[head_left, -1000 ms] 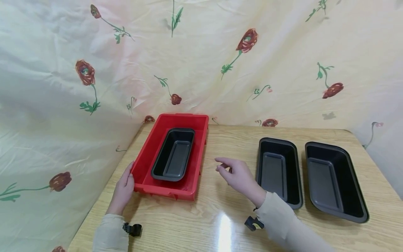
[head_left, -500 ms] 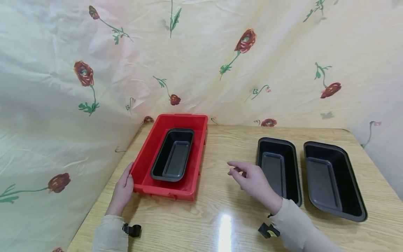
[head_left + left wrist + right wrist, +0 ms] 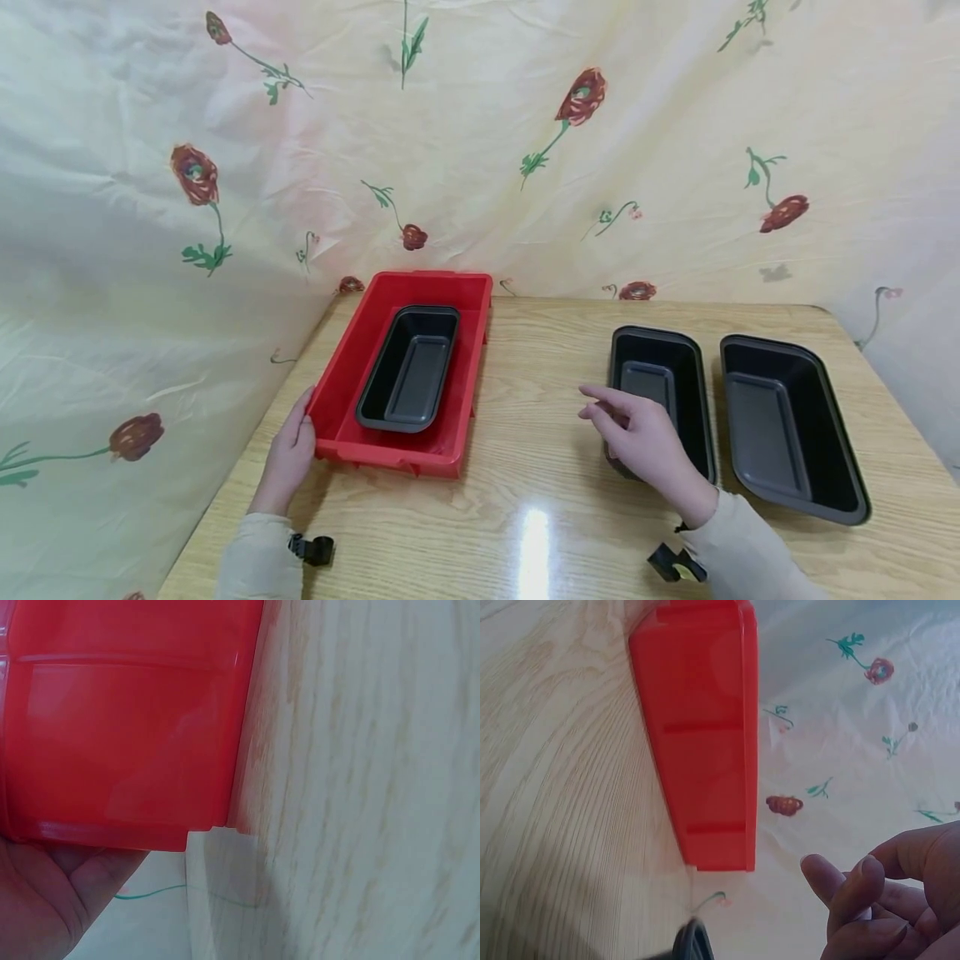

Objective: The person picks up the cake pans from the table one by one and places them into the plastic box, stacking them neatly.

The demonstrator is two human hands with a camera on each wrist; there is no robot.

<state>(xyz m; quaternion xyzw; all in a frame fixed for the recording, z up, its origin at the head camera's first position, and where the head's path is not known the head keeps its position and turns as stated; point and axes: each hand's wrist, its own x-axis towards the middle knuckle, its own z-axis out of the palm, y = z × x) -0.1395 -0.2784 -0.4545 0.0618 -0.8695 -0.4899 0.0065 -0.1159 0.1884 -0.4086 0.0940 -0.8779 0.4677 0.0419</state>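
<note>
At the near left corner of a red plastic tray [image 3: 468, 417], my left hand [image 3: 288, 454] grips the rim. The left wrist view shows the red wall from outside, with part of the hand [image 3: 37, 900] under its rim and some fingers hidden. Inside the tray lies a black loaf pan [image 3: 412, 375]. My right hand [image 3: 645, 433] is over the left part of a second black loaf pan [image 3: 660, 354], its fingers loosely bent and holding nothing. In the right wrist view the fingers of this hand [image 3: 885, 900] stand apart from the tray's side [image 3: 697, 742].
A third black loaf pan [image 3: 787, 425] stands at the right, beside the second one. All rest on a light wooden table [image 3: 540, 358]. Flowered cloth [image 3: 480, 150] hangs behind and at the left. A small black wrist device [image 3: 675, 565] hangs below the right sleeve.
My right hand has moved to the right, from beside the tray to over the second loaf pan. The left hand stays on the tray, and the pans keep their places.
</note>
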